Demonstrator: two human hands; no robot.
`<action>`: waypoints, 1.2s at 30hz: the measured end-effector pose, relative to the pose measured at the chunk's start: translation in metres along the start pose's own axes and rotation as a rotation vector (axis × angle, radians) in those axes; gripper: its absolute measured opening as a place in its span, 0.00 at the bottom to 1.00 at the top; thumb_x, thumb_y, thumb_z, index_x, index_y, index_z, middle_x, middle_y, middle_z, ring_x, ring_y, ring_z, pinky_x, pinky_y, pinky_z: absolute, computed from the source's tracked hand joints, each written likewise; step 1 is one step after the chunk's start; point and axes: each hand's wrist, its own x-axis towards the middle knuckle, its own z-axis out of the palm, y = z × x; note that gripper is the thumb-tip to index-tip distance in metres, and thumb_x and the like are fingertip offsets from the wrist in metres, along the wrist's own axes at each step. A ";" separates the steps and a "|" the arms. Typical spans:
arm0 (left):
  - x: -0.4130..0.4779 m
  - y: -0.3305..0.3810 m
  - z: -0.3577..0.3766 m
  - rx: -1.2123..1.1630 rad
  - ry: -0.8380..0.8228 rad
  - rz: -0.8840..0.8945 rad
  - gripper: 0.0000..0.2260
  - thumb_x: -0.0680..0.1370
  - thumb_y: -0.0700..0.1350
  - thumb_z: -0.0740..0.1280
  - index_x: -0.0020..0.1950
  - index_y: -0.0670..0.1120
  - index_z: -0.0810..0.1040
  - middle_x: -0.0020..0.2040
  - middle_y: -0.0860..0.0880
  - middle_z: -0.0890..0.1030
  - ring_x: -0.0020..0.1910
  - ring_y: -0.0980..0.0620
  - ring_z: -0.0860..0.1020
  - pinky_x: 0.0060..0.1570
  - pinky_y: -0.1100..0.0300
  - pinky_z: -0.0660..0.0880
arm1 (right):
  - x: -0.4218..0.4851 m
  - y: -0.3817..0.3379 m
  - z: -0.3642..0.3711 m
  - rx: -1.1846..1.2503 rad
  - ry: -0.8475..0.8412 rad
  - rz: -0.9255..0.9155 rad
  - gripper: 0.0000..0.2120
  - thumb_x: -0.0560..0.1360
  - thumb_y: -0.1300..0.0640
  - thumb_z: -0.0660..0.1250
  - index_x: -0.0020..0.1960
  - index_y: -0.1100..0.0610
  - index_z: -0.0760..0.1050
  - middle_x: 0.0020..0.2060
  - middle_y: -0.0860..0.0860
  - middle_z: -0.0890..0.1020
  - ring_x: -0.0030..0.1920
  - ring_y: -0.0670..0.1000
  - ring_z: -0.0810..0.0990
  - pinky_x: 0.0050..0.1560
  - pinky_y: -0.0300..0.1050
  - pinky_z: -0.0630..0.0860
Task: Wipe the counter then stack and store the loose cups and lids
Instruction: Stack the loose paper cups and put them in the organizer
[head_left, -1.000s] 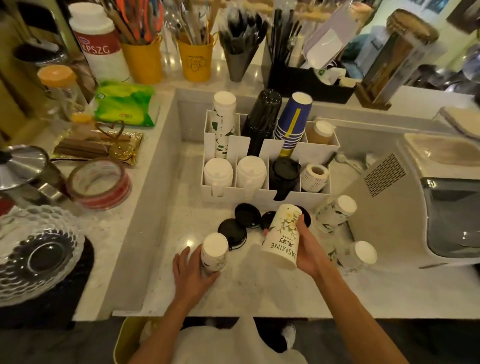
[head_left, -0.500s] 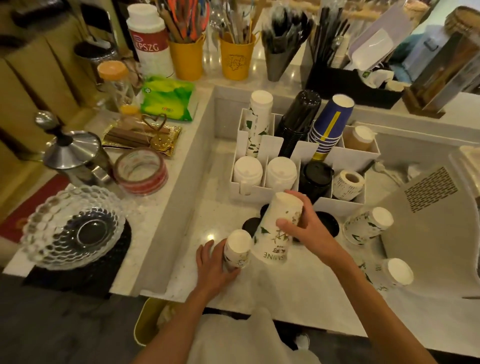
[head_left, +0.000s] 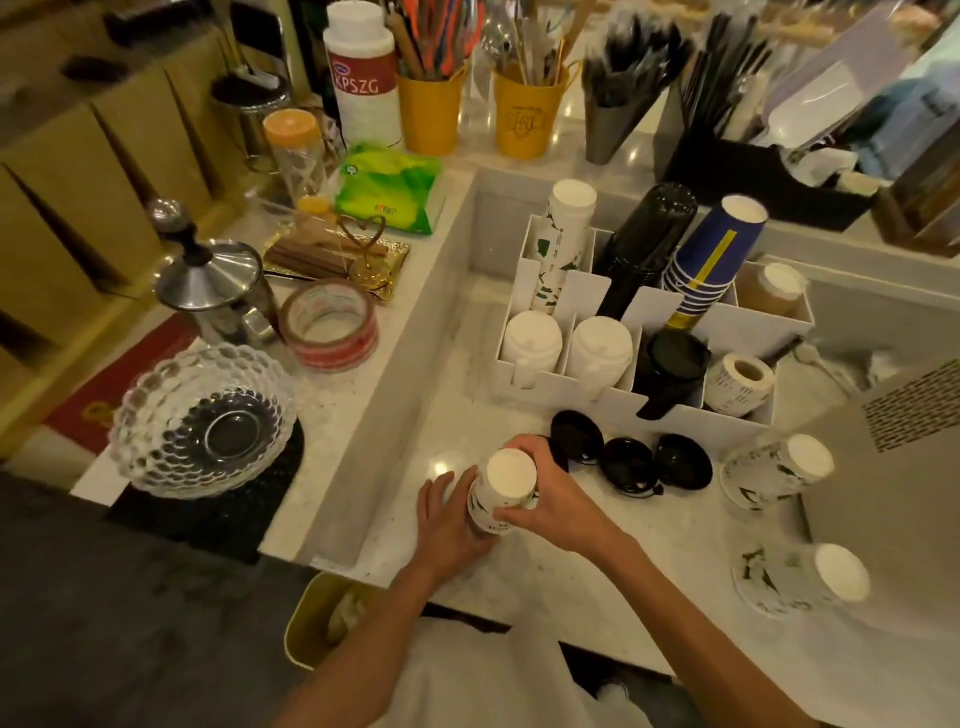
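Note:
An upside-down white paper cup with green leaf print (head_left: 501, 488) stands on the pale counter (head_left: 597, 582), nested over another cup that is almost hidden. My right hand (head_left: 556, 506) grips the top cup from the right. My left hand (head_left: 447, 525) holds the stack's lower part from the left. Three black lids (head_left: 631, 465) lie just behind the stack. Two more leaf-print cups stand upside down at the right, one at mid height (head_left: 776, 470) and one nearer (head_left: 800, 577). The white cup organizer (head_left: 545, 384) behind holds stacked cups and lids.
A raised ledge on the left carries a glass bowl (head_left: 202, 421), a tape roll (head_left: 330, 325), a steel pot (head_left: 213, 291) and a green packet (head_left: 389, 189). A grey machine (head_left: 893, 467) blocks the right side. A yellow bin (head_left: 322, 618) sits below the counter edge.
My right hand has carried its cup leftward and lowered it over the cup held by my left hand. The two cups now form one stack.

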 end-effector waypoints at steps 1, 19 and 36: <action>0.000 0.000 0.000 -0.005 0.000 -0.002 0.44 0.68 0.61 0.71 0.78 0.51 0.56 0.76 0.47 0.61 0.77 0.47 0.53 0.76 0.48 0.43 | 0.002 0.001 0.000 -0.006 -0.015 0.008 0.34 0.64 0.53 0.78 0.61 0.37 0.61 0.57 0.29 0.66 0.60 0.37 0.71 0.61 0.40 0.74; 0.000 -0.005 0.004 -0.069 -0.004 -0.053 0.46 0.63 0.67 0.74 0.75 0.52 0.61 0.77 0.44 0.58 0.77 0.43 0.50 0.75 0.47 0.48 | -0.006 0.005 0.006 -0.084 -0.059 0.033 0.40 0.68 0.52 0.77 0.71 0.43 0.57 0.68 0.43 0.62 0.66 0.49 0.68 0.63 0.46 0.72; 0.007 -0.022 0.024 -0.002 0.064 0.016 0.46 0.61 0.76 0.62 0.72 0.51 0.63 0.74 0.41 0.64 0.77 0.40 0.54 0.76 0.45 0.45 | -0.182 0.113 -0.191 -0.673 -0.039 0.740 0.29 0.72 0.56 0.73 0.71 0.48 0.68 0.72 0.53 0.68 0.69 0.57 0.70 0.68 0.52 0.70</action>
